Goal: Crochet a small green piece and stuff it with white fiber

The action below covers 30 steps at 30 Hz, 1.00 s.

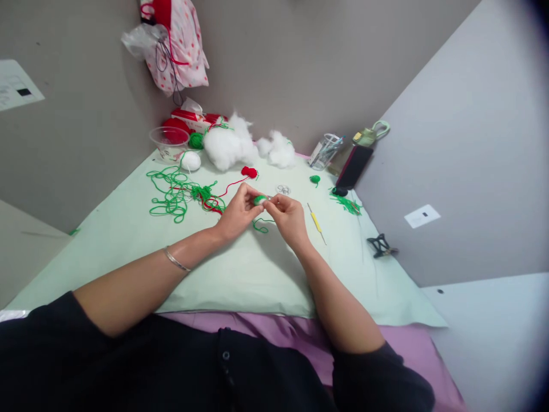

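Between my two hands, above the middle of the pale green table cover, is a small green and white piece (259, 200). My left hand (239, 210) has its thumb and fingers closed on the piece's left side. My right hand (288, 217) pinches at its right side; whether a needle or other small tool is between those fingertips is too small to tell. A green yarn tail (261, 228) hangs below the piece onto the cover. Just behind my hands lies a small clear round item (283, 189). A yellow-handled crochet hook (316, 222) lies right of my right hand.
Tangled green yarn (169, 197) lies left, near a white yarn ball (191, 161) and plastic tub (169, 150). White stuffing (229, 146) sits at the back. On the right are a clear cup (325, 152), a phone (354, 167), green yarn scraps (349, 205) and a black clip (381, 246).
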Motion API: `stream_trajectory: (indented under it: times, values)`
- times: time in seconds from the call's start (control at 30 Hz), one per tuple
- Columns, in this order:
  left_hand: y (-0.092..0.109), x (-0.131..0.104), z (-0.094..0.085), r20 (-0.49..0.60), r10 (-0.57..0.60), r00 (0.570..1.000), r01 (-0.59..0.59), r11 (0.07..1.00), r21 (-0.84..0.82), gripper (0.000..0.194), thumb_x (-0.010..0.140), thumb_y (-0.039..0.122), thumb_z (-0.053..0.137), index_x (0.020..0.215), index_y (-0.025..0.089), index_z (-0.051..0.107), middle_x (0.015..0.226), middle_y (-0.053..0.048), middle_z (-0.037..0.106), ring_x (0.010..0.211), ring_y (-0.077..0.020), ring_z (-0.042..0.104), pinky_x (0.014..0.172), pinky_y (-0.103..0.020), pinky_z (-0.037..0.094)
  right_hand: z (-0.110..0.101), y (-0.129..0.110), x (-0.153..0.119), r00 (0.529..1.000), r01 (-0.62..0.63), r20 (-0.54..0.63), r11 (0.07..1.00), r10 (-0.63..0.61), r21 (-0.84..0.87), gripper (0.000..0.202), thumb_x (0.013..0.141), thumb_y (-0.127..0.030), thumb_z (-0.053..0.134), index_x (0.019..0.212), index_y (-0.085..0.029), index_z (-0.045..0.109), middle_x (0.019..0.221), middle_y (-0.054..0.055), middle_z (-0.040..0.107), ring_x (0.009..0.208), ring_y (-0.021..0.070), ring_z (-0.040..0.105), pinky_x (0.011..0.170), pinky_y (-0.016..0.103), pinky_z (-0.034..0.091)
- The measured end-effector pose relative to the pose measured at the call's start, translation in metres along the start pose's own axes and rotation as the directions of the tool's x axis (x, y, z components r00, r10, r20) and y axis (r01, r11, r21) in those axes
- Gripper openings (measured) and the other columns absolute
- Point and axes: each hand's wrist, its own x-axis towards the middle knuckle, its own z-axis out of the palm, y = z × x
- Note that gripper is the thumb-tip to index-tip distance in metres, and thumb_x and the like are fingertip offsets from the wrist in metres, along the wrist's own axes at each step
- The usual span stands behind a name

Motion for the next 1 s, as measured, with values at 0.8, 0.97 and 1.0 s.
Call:
stream_trajectory:
  times: [0.8,0.97,1.0]
  values:
    - [-0.003,0.01,-0.005,-0.064,-0.161,0.985,0.165,0.984,0.063,0.017,0.078,0.022,0.068,0.094,0.017,0.062,0.084,0.0,0.068,0.076,-0.0145,0.065,0.077,-0.029,0.051,-0.011,-0.007,-0.002,0.975,0.223,0.036,0.973,-0.221,-0.061,0.02,0.084,-0.036,0.07,0.071,-0.022,0.066,0.097,0.006,0.067,0.096,0.0205,0.058,0.082,0.033,0.043]
    - [-0.002,0.009,-0.008,0.015,-0.181,0.983,0.18,0.983,0.042,0.02,0.082,0.032,0.07,0.096,0.019,0.065,0.082,0.0,0.068,0.076,-0.0156,0.066,0.077,-0.03,0.053,-0.013,-0.014,-0.004,0.982,0.059,0.151,0.946,-0.113,0.32,0.026,0.088,-0.042,0.062,0.075,-0.022,0.051,0.099,0.005,0.069,0.07,0.0134,0.06,0.068,0.031,0.049]
    - [-0.002,0.009,-0.008,0.015,-0.181,0.983,0.18,0.983,0.041,0.02,0.082,0.032,0.071,0.096,0.019,0.066,0.082,0.001,0.067,0.074,-0.0148,0.065,0.075,-0.029,0.053,-0.013,-0.013,-0.004,0.989,0.044,0.124,0.948,-0.087,0.316,0.023,0.086,-0.042,0.064,0.081,-0.023,0.051,0.1,0.004,0.069,0.062,0.0113,0.056,0.062,0.029,0.046]
